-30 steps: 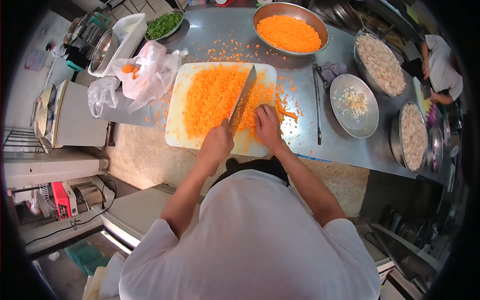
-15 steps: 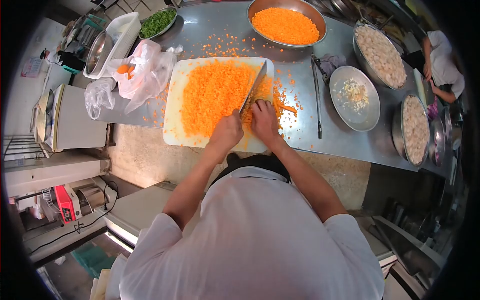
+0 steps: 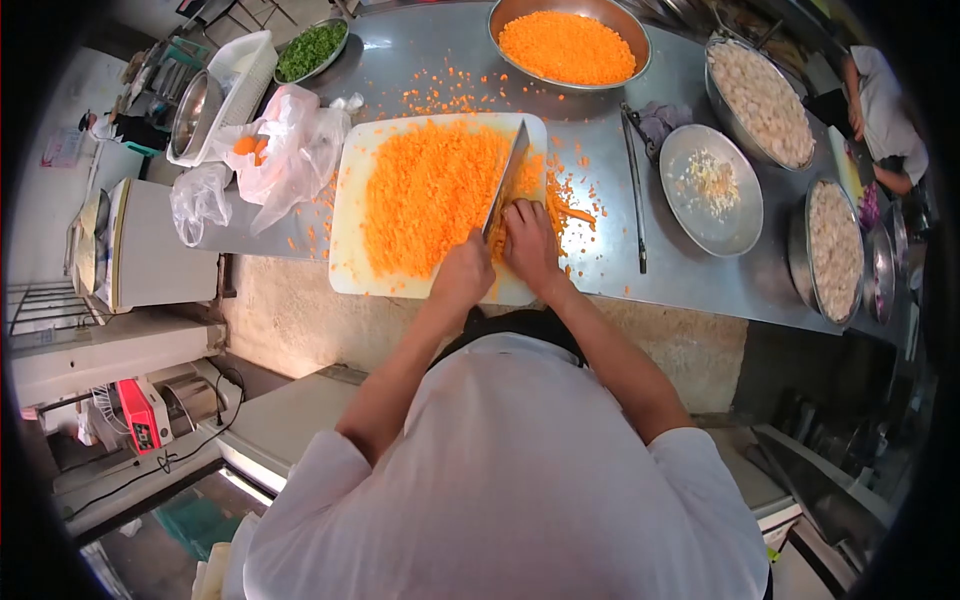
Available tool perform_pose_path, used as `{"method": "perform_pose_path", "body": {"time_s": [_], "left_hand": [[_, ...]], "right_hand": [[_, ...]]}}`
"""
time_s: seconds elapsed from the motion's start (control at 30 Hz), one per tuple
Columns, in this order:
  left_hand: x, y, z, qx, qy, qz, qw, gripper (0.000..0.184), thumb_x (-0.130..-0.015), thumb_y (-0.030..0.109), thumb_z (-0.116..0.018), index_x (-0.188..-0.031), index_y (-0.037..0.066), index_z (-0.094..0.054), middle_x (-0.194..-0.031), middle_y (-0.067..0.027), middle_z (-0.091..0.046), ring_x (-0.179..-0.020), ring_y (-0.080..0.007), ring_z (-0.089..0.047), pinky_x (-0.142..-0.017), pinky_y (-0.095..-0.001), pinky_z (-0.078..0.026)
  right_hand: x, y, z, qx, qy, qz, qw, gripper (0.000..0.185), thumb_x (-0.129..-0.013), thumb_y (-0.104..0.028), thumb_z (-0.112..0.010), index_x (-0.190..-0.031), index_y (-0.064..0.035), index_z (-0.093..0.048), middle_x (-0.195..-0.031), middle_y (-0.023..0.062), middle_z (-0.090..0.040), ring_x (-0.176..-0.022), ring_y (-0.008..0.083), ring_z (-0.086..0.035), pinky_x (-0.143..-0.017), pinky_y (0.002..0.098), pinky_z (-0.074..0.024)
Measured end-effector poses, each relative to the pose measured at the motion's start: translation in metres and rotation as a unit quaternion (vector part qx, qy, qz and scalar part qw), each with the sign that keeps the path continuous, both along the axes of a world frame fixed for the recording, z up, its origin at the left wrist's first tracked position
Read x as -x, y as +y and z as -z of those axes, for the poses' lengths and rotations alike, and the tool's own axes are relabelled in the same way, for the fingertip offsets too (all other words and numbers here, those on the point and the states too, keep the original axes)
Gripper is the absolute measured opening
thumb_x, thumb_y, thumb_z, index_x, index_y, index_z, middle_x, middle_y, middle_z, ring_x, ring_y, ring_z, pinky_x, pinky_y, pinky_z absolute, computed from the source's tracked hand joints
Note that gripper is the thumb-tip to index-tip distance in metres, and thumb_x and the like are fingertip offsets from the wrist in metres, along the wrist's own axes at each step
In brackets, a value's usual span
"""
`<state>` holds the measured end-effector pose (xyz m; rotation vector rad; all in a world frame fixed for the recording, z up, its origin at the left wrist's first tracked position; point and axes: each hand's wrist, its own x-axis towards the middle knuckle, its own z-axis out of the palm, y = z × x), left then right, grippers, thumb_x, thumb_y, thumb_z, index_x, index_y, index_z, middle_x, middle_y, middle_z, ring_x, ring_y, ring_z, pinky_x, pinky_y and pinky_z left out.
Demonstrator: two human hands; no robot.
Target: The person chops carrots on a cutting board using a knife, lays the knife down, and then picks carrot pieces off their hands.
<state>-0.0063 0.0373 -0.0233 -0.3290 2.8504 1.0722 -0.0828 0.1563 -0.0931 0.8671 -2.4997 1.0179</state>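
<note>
White rectangular cutting board (image 3: 348, 255), heaped with chopped orange carrot (image 3: 430, 200); left hand (image 3: 463, 273) clasps long grey steel knife (image 3: 508, 177) on board's right half, axis near-left to far-right, tip far; right hand (image 3: 530, 243) rests curled beside blade, hold unclear.

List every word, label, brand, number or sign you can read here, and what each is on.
No text is legible in this view.
Pale sheet at far left: any print is too small and blurred to read.
Red machine at lower left: its panel markings are too small to read.
Knife and cutting board: no lettering visible.
</note>
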Motion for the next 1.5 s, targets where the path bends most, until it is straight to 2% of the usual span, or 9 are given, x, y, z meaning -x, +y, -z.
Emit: {"method": "perform_pose_path", "body": {"time_s": [0.07,0.23,0.33,0.77,1.07,1.2,1.27,1.4,1.5], "left_hand": [[0.012,-0.002,-0.015,-0.004,0.055,0.023,0.998,0.011,-0.082,0.005,-0.050,-0.086,-0.006,-0.048,-0.070,-0.0325,-0.056,-0.072,-0.0470,-0.058,-0.066,-0.0532,-0.045],[-0.001,-0.001,-0.009,0.033,-0.003,-0.003,0.999,0.014,-0.082,0.007,-0.051,-0.090,-0.005,-0.050,-0.071,-0.0294,-0.057,-0.072,-0.0457,-0.058,-0.065,-0.0526,-0.046],[0.009,0.003,-0.010,-0.031,-0.005,-0.003,1.000,0.017,-0.088,0.011,-0.046,-0.089,-0.005,-0.051,-0.077,-0.0317,-0.056,-0.080,-0.0468,-0.057,-0.070,-0.0529,-0.043],[-0.006,0.000,-0.011,0.010,0.032,0.016,0.999,0.018,-0.087,0.011,-0.047,-0.088,-0.007,-0.049,-0.066,-0.0305,-0.053,-0.069,-0.0463,-0.057,-0.060,-0.0516,-0.043],[-0.008,0.003,-0.005,-0.020,-0.010,0.000,1.000,0.020,-0.087,0.012,-0.048,-0.088,-0.008,-0.049,-0.071,-0.0340,-0.054,-0.076,-0.0464,-0.057,-0.067,-0.0531,-0.043],[0.005,0.002,-0.008,0.001,0.060,0.012,0.998,0.012,-0.080,0.003,-0.047,-0.085,-0.008,-0.048,-0.068,-0.0326,-0.056,-0.069,-0.0470,-0.058,-0.062,-0.0532,-0.046],[0.001,-0.002,-0.029,0.050,0.012,0.013,0.999,0.012,-0.081,0.003,-0.048,-0.086,-0.008,-0.048,-0.067,-0.0322,-0.056,-0.069,-0.0465,-0.059,-0.062,-0.0529,-0.046],[-0.008,-0.012,0.011,0.063,0.005,0.018,0.998,0.012,-0.082,0.004,-0.047,-0.087,-0.007,-0.048,-0.067,-0.0312,-0.056,-0.068,-0.0462,-0.059,-0.061,-0.0526,-0.046],[-0.002,-0.019,-0.015,0.040,0.071,0.029,0.996,0.011,-0.081,0.003,-0.047,-0.087,-0.006,-0.047,-0.066,-0.0314,-0.056,-0.068,-0.0459,-0.059,-0.061,-0.0523,-0.046]], "right_hand": [[0.004,0.001,-0.001,-0.013,-0.013,-0.007,1.000,0.018,-0.070,0.002,-0.055,-0.087,-0.0022,-0.052,-0.091,0.0137,-0.050,-0.088,0.0329,-0.048,-0.074,0.0417,-0.0414],[0.006,-0.001,-0.001,0.010,-0.010,0.002,1.000,0.019,-0.069,0.002,-0.055,-0.088,-0.0011,-0.052,-0.090,0.0145,-0.050,-0.087,0.0334,-0.048,-0.074,0.0420,-0.0415],[0.003,0.002,0.002,0.003,-0.006,-0.009,1.000,0.022,-0.069,0.002,-0.055,-0.091,-0.0006,-0.052,-0.090,0.0150,-0.050,-0.087,0.0339,-0.048,-0.075,0.0424,-0.0417],[0.004,-0.001,0.008,0.033,-0.011,0.005,0.999,0.023,-0.068,0.003,-0.054,-0.091,0.0009,-0.051,-0.091,0.0171,-0.049,-0.088,0.0358,-0.047,-0.077,0.0433,-0.0411],[0.003,-0.001,0.006,0.043,-0.012,0.002,0.999,0.019,-0.069,0.004,-0.053,-0.087,0.0001,-0.049,-0.090,0.0168,-0.048,-0.088,0.0359,-0.046,-0.076,0.0439,-0.0399],[0.001,0.004,0.005,0.026,-0.014,-0.008,1.000,0.018,-0.069,0.004,-0.052,-0.087,0.0004,-0.050,-0.089,0.0170,-0.048,-0.087,0.0358,-0.047,-0.076,0.0442,-0.0402],[0.008,0.003,0.008,0.029,-0.044,-0.020,0.998,0.015,-0.071,0.003,-0.053,-0.087,0.0016,-0.050,-0.089,0.0171,-0.049,-0.087,0.0362,-0.047,-0.076,0.0450,-0.0402],[0.006,0.015,-0.004,0.040,-0.118,-0.045,0.991,0.017,-0.074,-0.003,-0.058,-0.089,0.0034,-0.051,-0.092,0.0185,-0.050,-0.090,0.0372,-0.048,-0.079,0.0448,-0.0402],[-0.001,0.022,-0.019,0.004,-0.099,-0.076,0.992,0.034,-0.074,-0.010,-0.064,-0.101,0.0047,-0.052,-0.103,0.0207,-0.052,-0.099,0.0380,-0.047,-0.086,0.0441,-0.0395]]}}
